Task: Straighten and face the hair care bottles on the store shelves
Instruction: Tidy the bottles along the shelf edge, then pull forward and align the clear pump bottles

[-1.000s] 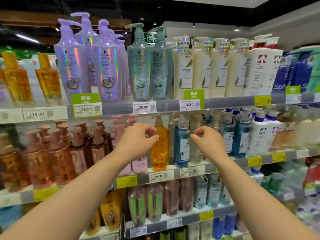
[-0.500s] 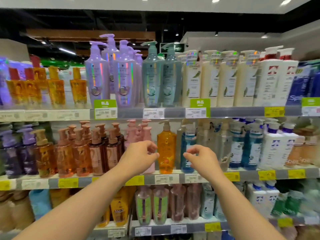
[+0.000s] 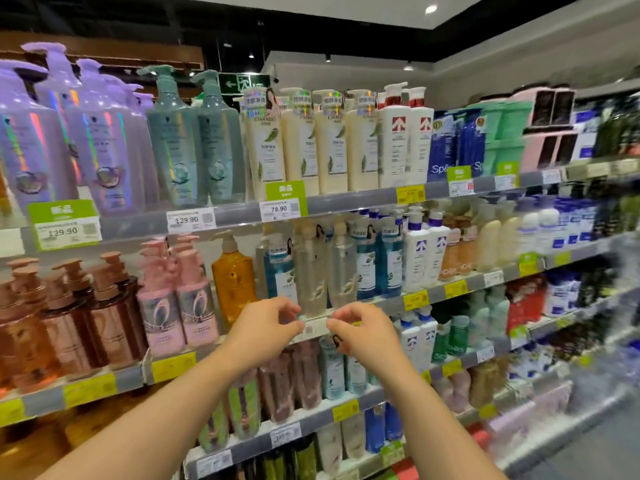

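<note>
On middle shelf [image 3: 433, 294] | clear bottles [image 3: 313, 271] upright (pump tops, blurred labels) | hands' grip: cannot tell

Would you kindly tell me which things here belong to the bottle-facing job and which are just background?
Job:
left hand
right hand
clear bottles above the hands
blue bottle
orange bottle

Background:
price tags
exit sign
blue packs on the top shelf
</note>
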Motion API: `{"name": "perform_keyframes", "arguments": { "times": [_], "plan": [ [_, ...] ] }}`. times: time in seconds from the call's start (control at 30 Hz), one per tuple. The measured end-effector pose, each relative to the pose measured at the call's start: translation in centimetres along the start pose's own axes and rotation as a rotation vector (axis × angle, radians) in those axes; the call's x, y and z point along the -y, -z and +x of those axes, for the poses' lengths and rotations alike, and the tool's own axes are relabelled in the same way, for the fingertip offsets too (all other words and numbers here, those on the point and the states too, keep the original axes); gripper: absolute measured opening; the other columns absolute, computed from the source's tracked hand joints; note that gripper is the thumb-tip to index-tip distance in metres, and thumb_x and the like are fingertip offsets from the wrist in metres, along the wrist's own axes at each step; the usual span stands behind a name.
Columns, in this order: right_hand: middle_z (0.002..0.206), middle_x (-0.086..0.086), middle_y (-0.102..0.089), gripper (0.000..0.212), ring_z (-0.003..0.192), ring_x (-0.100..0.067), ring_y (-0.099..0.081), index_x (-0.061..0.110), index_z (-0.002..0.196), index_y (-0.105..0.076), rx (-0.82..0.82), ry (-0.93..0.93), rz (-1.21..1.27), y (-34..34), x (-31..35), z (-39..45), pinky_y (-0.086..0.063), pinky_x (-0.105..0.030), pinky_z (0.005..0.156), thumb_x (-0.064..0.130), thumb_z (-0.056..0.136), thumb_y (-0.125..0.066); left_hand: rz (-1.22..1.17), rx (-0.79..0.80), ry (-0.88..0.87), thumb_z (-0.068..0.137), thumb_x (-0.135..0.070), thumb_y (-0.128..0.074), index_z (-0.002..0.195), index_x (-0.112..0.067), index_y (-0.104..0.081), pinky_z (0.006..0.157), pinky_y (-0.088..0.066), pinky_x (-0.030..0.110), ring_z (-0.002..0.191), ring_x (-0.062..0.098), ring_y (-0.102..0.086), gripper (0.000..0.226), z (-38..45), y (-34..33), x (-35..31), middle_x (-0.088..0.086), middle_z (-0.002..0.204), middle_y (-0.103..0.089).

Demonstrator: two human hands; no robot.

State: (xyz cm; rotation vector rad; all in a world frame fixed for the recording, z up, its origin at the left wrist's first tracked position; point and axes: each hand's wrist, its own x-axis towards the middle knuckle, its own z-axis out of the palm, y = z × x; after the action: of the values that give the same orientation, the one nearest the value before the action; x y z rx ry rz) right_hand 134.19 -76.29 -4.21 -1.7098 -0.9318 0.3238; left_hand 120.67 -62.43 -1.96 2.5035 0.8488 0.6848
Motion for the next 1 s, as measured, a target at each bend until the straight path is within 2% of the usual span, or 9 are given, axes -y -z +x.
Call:
{"name": "perform_keyframes", "arguments": {
  "times": [0.07,0.13,0.23,0.3,0.43,0.5,0.63,0.83,1.0],
  "plan": [
    [0.082,0.001,-0.071,0.007,0.061,-0.011,-0.065,0.021,0.084,-0.069,0.010,-0.008,0.015,0.4,-0.6,-1.0,-0.053,-0.026,0.056,0.026,0.089,-0.071,0.001,0.019,-0.013,0.086,-0.037,-0.069,0.107,-0.029,-0.068,0.081,-0.050,0.023,0.087,0.002,-0.062,0.022,-0.6,-1.0,-0.5,-0.018,0.092,-0.065],
    [0.079,0.003,-0.069,0.007,0.057,-0.008,-0.063,0.022,0.083,-0.069,0.040,-0.024,0.035,0.5,-1.0,-1.7,-0.050,-0.020,0.053,0.024,0.089,-0.072,-0.003,0.031,-0.013,0.086,-0.038,-0.068,0.106,-0.032,-0.067,0.079,-0.051,0.022,0.086,-0.001,-0.062,0.021,-1.4,-1.7,-0.7,-0.019,0.092,-0.066],
    [0.072,0.008,-0.070,0.005,0.054,-0.008,-0.065,0.024,0.082,-0.070,0.063,-0.045,0.044,0.1,-1.6,-2.3,-0.059,-0.034,0.064,0.026,0.087,-0.073,-0.008,0.041,-0.013,0.086,-0.038,-0.069,0.107,-0.033,-0.067,0.074,-0.047,0.017,0.085,-0.004,-0.061,0.022,-2.5,-2.1,-0.7,-0.020,0.092,-0.066],
    [0.068,0.011,-0.069,0.006,0.054,-0.008,-0.065,0.026,0.080,-0.071,0.079,-0.052,0.053,-0.5,-1.8,-2.5,-0.059,-0.039,0.071,0.027,0.085,-0.074,-0.023,0.048,-0.006,0.087,-0.036,-0.069,0.108,-0.032,-0.068,0.075,-0.048,0.018,0.086,-0.002,-0.062,0.022,-3.2,-1.9,-0.6,-0.020,0.091,-0.065],
    [0.062,0.015,-0.064,0.007,0.055,-0.008,-0.064,0.026,0.079,-0.070,0.117,-0.046,0.037,-1.8,-1.5,-2.8,-0.056,-0.035,0.065,0.027,0.085,-0.074,-0.041,0.035,0.010,0.087,-0.036,-0.069,0.109,-0.031,-0.067,0.071,-0.044,0.014,0.088,-0.001,-0.062,0.023,-4.1,-1.0,0.1,-0.017,0.097,-0.067],
    [0.060,0.015,-0.063,0.007,0.053,-0.007,-0.064,0.025,0.080,-0.069,0.130,-0.044,0.029,-2.4,-1.0,-2.8,-0.053,-0.031,0.060,0.027,0.086,-0.073,-0.051,0.032,0.032,0.087,-0.035,-0.069,0.109,-0.031,-0.067,0.072,-0.047,0.017,0.088,0.000,-0.063,0.023,-4.1,-0.3,0.7,-0.016,0.099,-0.068],
    [0.064,0.015,-0.063,0.005,0.054,-0.007,-0.065,0.025,0.083,-0.070,0.113,-0.047,0.044,-3.1,-0.3,-2.2,-0.054,-0.030,0.061,0.026,0.087,-0.073,-0.076,-0.004,0.046,0.086,-0.035,-0.070,0.106,-0.033,-0.066,0.083,-0.056,0.031,0.088,0.001,-0.064,0.021,-3.1,1.1,1.7,-0.015,0.100,-0.069],
    [0.084,0.005,-0.071,0.003,0.059,-0.010,-0.067,0.025,0.089,-0.071,0.027,-0.053,0.088,-2.7,0.3,-0.5,-0.053,-0.025,0.058,0.027,0.087,-0.073,-0.031,-0.030,0.036,0.086,-0.035,-0.070,0.122,-0.029,-0.061,0.093,-0.051,0.031,0.106,0.010,-0.059,0.038,-1.2,1.9,2.4,-0.008,0.123,-0.062],
    [0.095,0.003,-0.069,0.010,0.059,-0.011,-0.065,0.022,0.099,-0.068,-0.027,-0.067,0.149,-1.9,0.1,1.6,-0.053,-0.023,0.056,0.025,0.090,-0.071,0.005,-0.052,0.017,0.087,-0.037,-0.069,0.133,-0.032,-0.052,0.085,-0.040,0.025,0.110,0.010,-0.051,0.049,0.8,1.8,2.7,-0.003,0.133,-0.055]
  ]
}}
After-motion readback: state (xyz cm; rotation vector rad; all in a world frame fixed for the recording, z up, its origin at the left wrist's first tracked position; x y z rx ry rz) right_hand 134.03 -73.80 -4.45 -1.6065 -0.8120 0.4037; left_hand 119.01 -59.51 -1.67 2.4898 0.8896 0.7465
